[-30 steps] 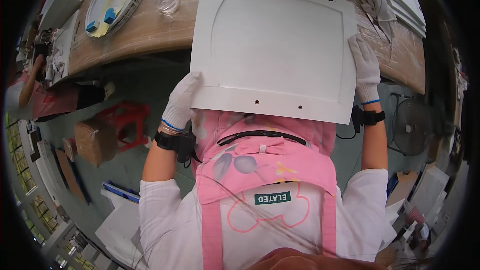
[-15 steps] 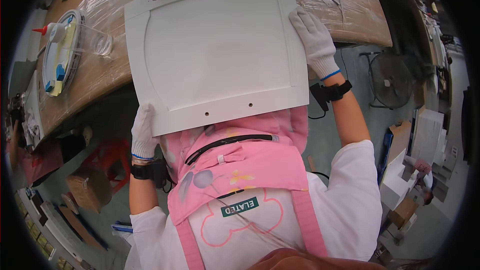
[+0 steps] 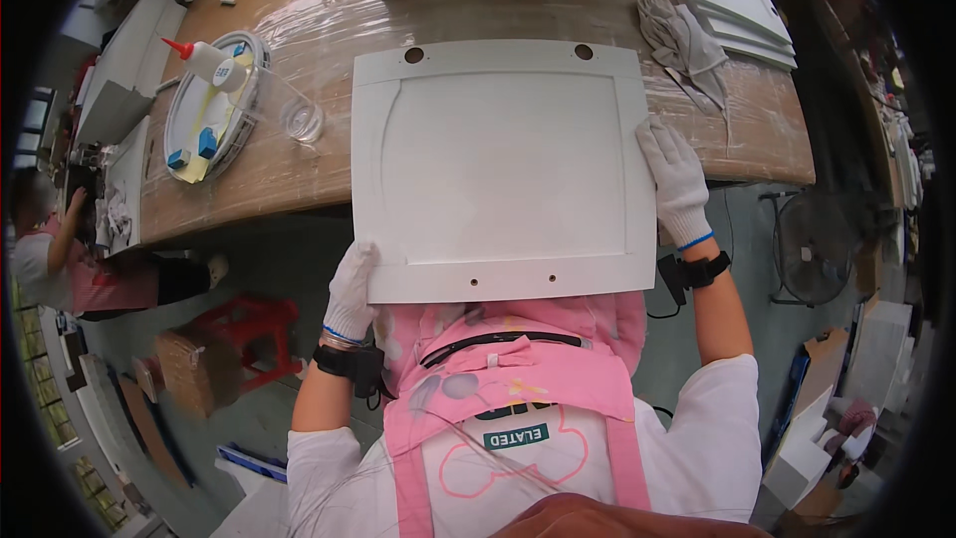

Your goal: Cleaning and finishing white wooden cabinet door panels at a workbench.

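A white cabinet door panel (image 3: 508,169) lies face up before me, its far part over the table and its near edge over my lap. Two round holes show near its far edge and two small brass-coloured fittings near its near edge. My left hand (image 3: 351,289), in a white knit glove, grips the near left corner, its fingertips partly hidden. Also gloved, my right hand (image 3: 675,179) holds the right edge, fingers stretched along it and thumb out of sight.
On the wrapped wooden table (image 3: 309,174), a white lid-like tray (image 3: 184,105) carries a glue bottle (image 3: 214,65) beside a clear cup (image 3: 302,122). Rags (image 3: 682,45) and stacked white panels (image 3: 732,0) lie far right. A floor fan (image 3: 815,247), a red stool (image 3: 264,329) and a co-worker (image 3: 85,269) are nearby.
My view has shifted, so the table and its things sit lower and farther right. The door panel looks more level, with both hands still at the same edges.
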The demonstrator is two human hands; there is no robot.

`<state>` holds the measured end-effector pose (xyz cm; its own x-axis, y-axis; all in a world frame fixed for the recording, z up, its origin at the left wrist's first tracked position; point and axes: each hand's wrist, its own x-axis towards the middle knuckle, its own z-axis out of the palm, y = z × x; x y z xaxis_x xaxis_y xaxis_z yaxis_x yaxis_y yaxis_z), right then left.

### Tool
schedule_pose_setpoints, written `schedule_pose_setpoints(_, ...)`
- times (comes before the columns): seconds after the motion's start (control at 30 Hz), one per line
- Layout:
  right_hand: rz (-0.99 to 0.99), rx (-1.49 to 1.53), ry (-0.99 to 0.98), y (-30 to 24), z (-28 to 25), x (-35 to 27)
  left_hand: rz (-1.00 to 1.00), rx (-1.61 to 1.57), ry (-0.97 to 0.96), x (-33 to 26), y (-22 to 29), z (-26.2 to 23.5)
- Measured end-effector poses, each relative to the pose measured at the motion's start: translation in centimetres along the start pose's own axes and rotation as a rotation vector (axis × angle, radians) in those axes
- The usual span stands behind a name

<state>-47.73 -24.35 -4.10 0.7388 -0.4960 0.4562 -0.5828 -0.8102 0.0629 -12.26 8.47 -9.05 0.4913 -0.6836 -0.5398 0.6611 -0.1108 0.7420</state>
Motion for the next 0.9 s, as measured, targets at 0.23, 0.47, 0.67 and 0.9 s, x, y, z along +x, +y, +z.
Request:
schedule_pose_setpoints(0.23,0.064,0.034,-0.193,0.7,-1.6,1.0,-0.024,-0.057,0.01,0.5,1.4,2.8)
schedule_pose_setpoints(0.47,0.438,0.491,-0.252,6.3,-3.7,5.2,-0.076,-0.075,-0.107,0.9,1.5,2.3)
schedule_pose_setpoints(0.67,0.638,-0.091,-0.297,11.4,1.3,7.2,-0.083,-0.012,0.021,0.9,1.4,1.8)
schedule_pose_setpoints(0.9,0.642,-0.02,-0.445,12.3,2.4,8.3,-0.028,0.026,0.063,0.2,1.8,2.8)
